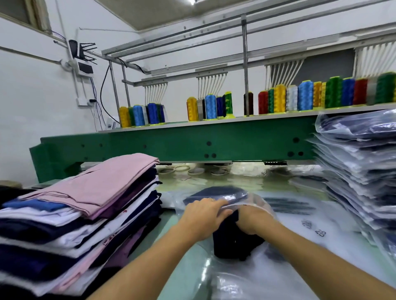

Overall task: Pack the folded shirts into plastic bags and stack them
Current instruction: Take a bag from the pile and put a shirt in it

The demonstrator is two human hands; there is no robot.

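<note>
Navy shirt (233, 242) soft, light, floppy; plastic bag (260, 200) slick. My left grip (205, 216) pinches bag mouth at 12 o'clock, right grip (252, 218) curls round shirt edge; I'd support the fold

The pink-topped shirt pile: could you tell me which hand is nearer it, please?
Left. The left hand sits just right of the pile; the right hand lies farther right, beyond it.

The shirt (233, 239) is navy, the machine (171, 147) green (spools (305, 96) many-coloured).

Bright, even light from a white ceiling tube lamp (192, 1); edges bend wide-angle; the stack of clear plastic-bagged shirts (360, 162) blurs.
</note>
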